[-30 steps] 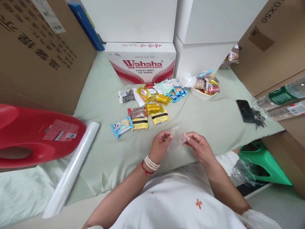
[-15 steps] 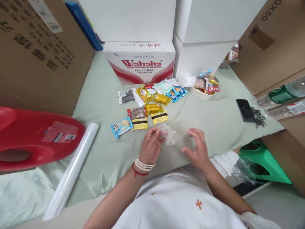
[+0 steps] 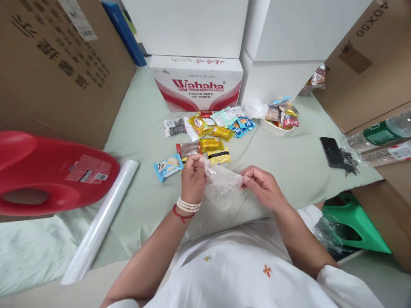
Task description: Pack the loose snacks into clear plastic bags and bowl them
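Observation:
A small clear plastic bag [image 3: 223, 185] is stretched between both hands above the pale green cloth [image 3: 144, 137]. My left hand [image 3: 193, 177], with a bead bracelet and red string at the wrist, pinches the bag's left edge. My right hand [image 3: 261, 186] pinches its right edge. Just beyond the hands lie several wrapped snacks [image 3: 208, 132]: yellow packets, a brown one and a blue-white one [image 3: 168, 166].
A white bowl of snacks [image 3: 278, 119] stands at the back right. A Wahaha carton [image 3: 197, 83], white boxes and cardboard boxes ring the cloth. A red jug [image 3: 48, 175] and a plastic roll [image 3: 101, 222] lie left. A phone with keys [image 3: 334, 152], bottles and a green stool [image 3: 356, 218] are right.
Both hands rose and shifted slightly away from me. The bag, crumpled between the fingers before, is now pulled open and spread between the two hands.

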Available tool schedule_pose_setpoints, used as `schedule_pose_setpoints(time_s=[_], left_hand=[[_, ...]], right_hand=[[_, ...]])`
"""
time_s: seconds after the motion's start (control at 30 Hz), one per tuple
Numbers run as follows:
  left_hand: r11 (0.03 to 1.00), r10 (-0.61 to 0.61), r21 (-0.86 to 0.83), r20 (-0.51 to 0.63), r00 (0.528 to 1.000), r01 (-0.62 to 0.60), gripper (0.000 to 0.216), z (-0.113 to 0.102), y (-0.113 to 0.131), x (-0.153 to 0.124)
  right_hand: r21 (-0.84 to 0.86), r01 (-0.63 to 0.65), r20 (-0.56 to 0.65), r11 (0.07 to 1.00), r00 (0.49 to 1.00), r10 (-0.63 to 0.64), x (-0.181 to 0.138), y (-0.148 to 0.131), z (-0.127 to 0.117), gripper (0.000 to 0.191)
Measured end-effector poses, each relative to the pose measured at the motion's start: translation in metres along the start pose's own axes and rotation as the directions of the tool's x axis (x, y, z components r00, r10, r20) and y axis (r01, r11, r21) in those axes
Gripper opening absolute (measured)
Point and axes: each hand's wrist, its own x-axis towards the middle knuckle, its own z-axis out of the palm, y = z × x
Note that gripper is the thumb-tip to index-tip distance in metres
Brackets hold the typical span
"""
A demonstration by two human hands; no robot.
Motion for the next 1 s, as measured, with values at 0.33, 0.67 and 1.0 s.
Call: schedule_pose_setpoints(time_s=[0.33, 0.67, 1.0], left_hand=[[0.836, -0.531, -0.083, 0.123, 0.839, 0.542, 0.053, -0.006, -0.014, -0.046], [0.752, -0.607, 0.008, 0.396, 0.689, 0.659, 0.037, -0.030, -0.014, -0.045], [0.941, -0.286, 0.199, 0.036, 0.957, 0.274, 0.029, -0.010, -0.039, -0.051]], right_hand=[[0.546, -0.223, -0.215, 0.807, 0.894, 0.392, 0.009, 0.008, 0.027, 0.036], [0.425, -0.316, -0.159, 0.848, 0.896, 0.413, 0.014, 0.008, -0.034, 0.035], [0.425, -0.504, -0.133, 0.752, 0.787, 0.602, 0.006, 0.066, -0.016, 0.063]])
